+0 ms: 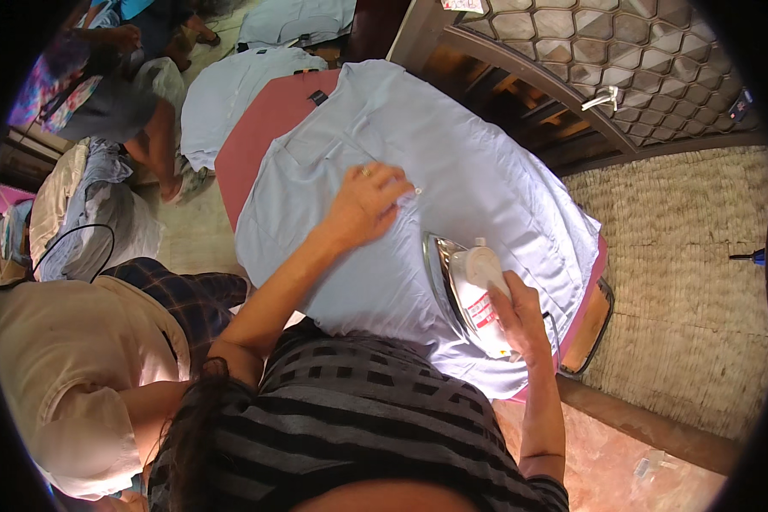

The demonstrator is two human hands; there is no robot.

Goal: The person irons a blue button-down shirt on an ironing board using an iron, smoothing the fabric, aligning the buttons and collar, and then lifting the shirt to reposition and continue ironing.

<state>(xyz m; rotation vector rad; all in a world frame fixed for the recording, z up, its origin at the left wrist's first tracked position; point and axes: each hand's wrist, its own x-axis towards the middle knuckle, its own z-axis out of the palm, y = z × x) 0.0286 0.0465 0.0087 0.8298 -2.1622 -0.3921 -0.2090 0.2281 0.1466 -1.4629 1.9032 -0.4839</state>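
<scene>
Nearest the camera is the wearer's black-and-grey striped top (358,401), its front close against the ironing board. To its left, a person in a beige shirt (77,367) leans in. The right grip (522,320) is closed round the handle of a white iron (474,294), which sits over the right-hand part of a pale blue garment (452,136), nose pointing away from the body. Whether its plate lies flat or slightly raised I cannot tell. The left grip (369,205) is loose and part open, fingers bent over the middle of the garment beside a small white button (418,192); it appears to hold nothing. The step in hand looks like pressing. The next move seems to call for holding the cloth taut with the left and guiding the iron over the creases, clear of those fingers. Farther off, the red ironing board (252,128) shows past the garment; behind it lies a pile of pale blue cloth (235,98).
</scene>
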